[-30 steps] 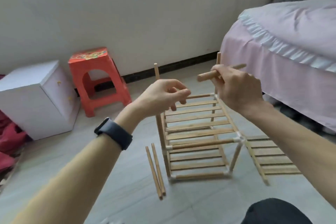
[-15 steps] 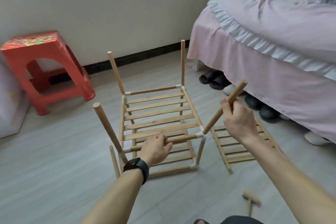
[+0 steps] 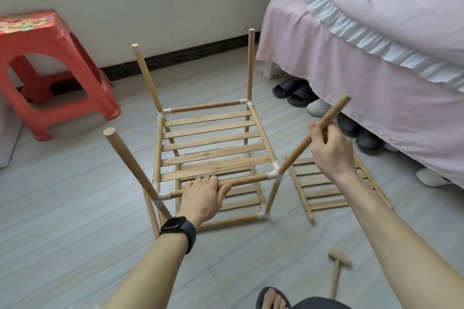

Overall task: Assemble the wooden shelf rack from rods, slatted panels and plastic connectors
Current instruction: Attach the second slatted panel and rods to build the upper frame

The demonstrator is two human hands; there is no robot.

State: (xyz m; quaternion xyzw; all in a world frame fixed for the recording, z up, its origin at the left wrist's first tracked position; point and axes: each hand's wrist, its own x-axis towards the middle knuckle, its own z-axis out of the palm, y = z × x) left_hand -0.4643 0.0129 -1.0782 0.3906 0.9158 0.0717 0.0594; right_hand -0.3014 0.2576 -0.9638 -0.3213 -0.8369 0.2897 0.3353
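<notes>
The rod (image 3: pixel 297 152) we are fitting rises from the white corner connector (image 3: pixel 275 172) at the near right corner of the rack (image 3: pixel 213 149), which stands on the floor (image 3: pixel 75 208) directly in front of us. Its long axis leans up and out to the right, away from the frame, unlike the far-right post (image 3: pixel 250 65), which stands nearly upright. Its lower end meets the connector, though we cannot tell how deep it sits. Our right hand (image 3: pixel 331 153) is the nearer one, wrapped round the rod above its middle with fingers curled and thumb on the wood. Our left hand (image 3: pixel 204 194) curls over the front rail (image 3: pixel 247 179), left of that connector, gripping it from above. We judge the next move is to bring the rod straight over the socket and press it down while the left hand steadies the frame. A spare slatted panel (image 3: pixel 324 192) lies on the floor just beside the rack, under our right forearm.
</notes>
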